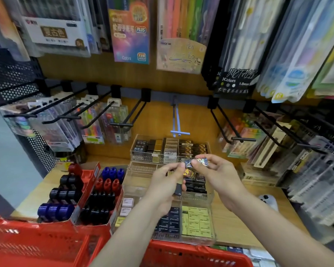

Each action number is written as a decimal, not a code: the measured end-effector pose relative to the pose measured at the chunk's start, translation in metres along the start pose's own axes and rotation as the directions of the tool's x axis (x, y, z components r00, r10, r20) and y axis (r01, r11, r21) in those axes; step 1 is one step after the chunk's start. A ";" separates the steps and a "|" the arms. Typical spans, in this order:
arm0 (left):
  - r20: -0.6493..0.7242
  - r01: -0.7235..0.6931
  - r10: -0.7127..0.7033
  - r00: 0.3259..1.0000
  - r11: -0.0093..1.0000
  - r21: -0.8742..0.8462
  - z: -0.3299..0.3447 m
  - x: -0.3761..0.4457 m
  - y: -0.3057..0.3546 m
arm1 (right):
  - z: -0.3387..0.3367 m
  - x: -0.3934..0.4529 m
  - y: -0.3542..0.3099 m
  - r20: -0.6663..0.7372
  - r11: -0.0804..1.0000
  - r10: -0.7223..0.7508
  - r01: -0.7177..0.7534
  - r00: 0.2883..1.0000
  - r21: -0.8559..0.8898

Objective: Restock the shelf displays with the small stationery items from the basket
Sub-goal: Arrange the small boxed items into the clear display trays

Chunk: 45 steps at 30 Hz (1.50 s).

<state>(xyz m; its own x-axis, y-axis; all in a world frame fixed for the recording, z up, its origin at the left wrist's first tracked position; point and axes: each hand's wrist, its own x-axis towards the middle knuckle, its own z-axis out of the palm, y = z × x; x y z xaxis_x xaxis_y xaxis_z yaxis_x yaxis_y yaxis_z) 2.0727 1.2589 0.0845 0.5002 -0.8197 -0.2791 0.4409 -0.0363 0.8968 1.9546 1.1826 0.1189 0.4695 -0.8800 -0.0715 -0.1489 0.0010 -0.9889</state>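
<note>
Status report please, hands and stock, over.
Both hands pinch one small dark foil-patterned packet above the clear tiered display; left hand also holds a dark box. Red basket below. Nothing blocking.

Wooden shelf (237, 226), light grain, holding: two red cardboard display boxes (81, 199) at left, stocked with black, red and blue ink bottles (upright, in rows); a clear acrylic tiered organiser (135, 151) at centre, compartments filled with small dark and gold boxes (191, 147), yellow-labelled packs (198, 222) at the front; a white object (268, 201) at right, partly hidden; stacked flat packets (258, 178) against the right rear.
</note>
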 end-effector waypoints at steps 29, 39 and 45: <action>-0.104 0.209 -0.240 0.965 0.947 -0.243 -0.032 0.053 -0.015 | -0.003 0.145 0.036 0.011 0.230 -0.250 0.070 0.968 -0.971; -0.125 0.224 -0.261 0.957 0.942 -0.249 -0.026 0.047 -0.020 | -0.019 0.124 0.064 0.254 0.136 -0.063 0.260 0.965 -0.956; -0.126 0.220 -0.255 0.959 0.945 -0.243 -0.020 0.047 -0.018 | -0.003 0.146 0.058 0.174 0.262 -0.013 0.171 0.985 -0.950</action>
<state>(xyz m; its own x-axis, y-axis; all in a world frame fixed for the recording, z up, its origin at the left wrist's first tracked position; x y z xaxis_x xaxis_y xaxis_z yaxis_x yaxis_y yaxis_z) 2.1032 1.2327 0.0484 0.4610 -0.7042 -0.5399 0.7073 -0.0758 0.7028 2.0118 1.0526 0.0514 0.6158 -0.7839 -0.0799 -0.7850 -0.6016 -0.1475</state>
